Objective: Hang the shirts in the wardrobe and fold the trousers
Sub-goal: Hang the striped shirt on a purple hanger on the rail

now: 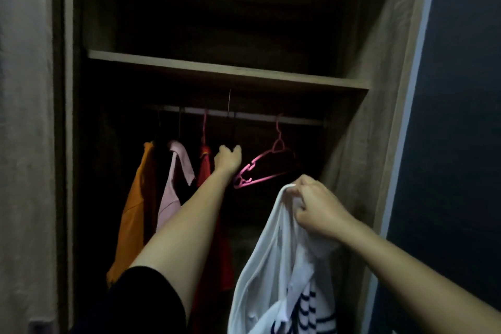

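1. Left hand [227,158] is reaching into the wardrobe [352,84], fingers curling round a dark object [232,136] under the rail [257,116] — too dim to identify.
2. Right hand [315,206] is gripping the white shirt [265,266] — fingers clamped on its bunched top, just below the pink hanger [260,168].

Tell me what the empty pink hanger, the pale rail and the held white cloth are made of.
Empty pink hanger: moulded plastic, by its glossy notched arms. Pale rail: metal or plastic; too dim to tell. White cloth in the right hand: soft fabric, perhaps cotton; it drapes and creases.
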Tool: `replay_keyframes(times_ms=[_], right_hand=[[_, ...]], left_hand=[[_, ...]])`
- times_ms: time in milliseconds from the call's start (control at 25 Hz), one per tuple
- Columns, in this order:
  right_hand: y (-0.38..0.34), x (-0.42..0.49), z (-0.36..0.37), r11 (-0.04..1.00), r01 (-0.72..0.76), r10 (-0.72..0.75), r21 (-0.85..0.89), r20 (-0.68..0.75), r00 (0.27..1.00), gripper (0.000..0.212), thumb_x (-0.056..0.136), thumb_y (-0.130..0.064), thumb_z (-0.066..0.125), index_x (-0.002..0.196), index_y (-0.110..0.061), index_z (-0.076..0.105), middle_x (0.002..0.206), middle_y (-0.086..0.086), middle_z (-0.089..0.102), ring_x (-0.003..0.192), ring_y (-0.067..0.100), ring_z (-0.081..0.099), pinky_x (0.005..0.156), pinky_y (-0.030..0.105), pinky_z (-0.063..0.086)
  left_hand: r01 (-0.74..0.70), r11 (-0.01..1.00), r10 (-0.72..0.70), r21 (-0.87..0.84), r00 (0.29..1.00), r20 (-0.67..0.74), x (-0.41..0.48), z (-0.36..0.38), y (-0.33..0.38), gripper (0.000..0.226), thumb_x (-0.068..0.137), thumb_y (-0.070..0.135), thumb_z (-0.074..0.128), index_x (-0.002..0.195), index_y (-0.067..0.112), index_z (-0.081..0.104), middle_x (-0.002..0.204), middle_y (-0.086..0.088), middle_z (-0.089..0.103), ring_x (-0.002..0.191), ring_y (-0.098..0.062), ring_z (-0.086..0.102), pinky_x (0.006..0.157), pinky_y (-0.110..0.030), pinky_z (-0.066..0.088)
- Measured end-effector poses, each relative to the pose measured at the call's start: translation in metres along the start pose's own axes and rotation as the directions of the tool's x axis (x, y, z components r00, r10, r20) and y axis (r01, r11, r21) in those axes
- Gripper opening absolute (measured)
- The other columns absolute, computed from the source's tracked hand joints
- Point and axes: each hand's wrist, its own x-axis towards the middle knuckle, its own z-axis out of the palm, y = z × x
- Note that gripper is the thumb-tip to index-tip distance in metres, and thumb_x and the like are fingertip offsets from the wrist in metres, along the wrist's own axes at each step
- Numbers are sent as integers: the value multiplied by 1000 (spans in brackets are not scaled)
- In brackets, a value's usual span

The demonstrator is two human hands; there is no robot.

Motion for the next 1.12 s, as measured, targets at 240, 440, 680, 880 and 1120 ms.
replay_keyframes(times_ms=[240, 440, 680, 880, 1120], right_hand=[[14, 16, 10, 997, 9, -9, 76, 9, 1000, 41, 78, -6, 47, 115, -15, 62, 117, 0, 47, 110, 22, 49, 91, 34, 46], [8, 18, 19, 994, 23, -22, 106, -13, 1000, 42, 78, -6, 47, 118, -12, 61, 119, -1, 47, 110, 22, 49, 91, 34, 46], [-18, 14, 44, 996, -9, 8, 90, 11, 1000, 43, 79, -3, 48, 121, -11, 54, 131, -1, 40, 114, 27, 47, 90, 38, 47], [-38, 4, 49, 998, -41, 44, -57, 49, 998, 47, 83, -5, 52, 129, -12, 46, 142, -2, 33, 116, 29, 43, 88, 41, 49], [-39, -9, 38, 983, -69, 92, -167, 134, 987, 51, 84, -3, 50, 133, -13, 40, 147, -2, 27, 120, 31, 39, 92, 43, 46]], left_hand=[[-110, 979, 122, 172, 990, -65, 20, 9, -1, 30, 94, 13, 41, 106, -8, 58, 114, -30, 60, 108, -42, 55, 88, -37, 43], [-214, 952, 237, 221, 968, -81, 2, -4, 5, 33, 98, 18, 36, 112, -6, 54, 112, -31, 60, 108, -44, 54, 84, -37, 42], [-297, 898, 336, 324, 939, -72, -60, -69, -34, 25, 96, 23, 43, 97, 4, 58, 92, -24, 68, 89, -36, 63, 75, -39, 48], [-361, 926, 364, 110, 931, -9, -138, -167, -68, 23, 95, 22, 52, 75, 11, 54, 56, -7, 60, 32, -9, 49, 34, -18, 38], [-281, 959, 281, -15, 953, 108, -201, -296, -125, 24, 90, 24, 60, 69, 20, 68, 49, -4, 57, 31, -12, 42, 33, -14, 32]])
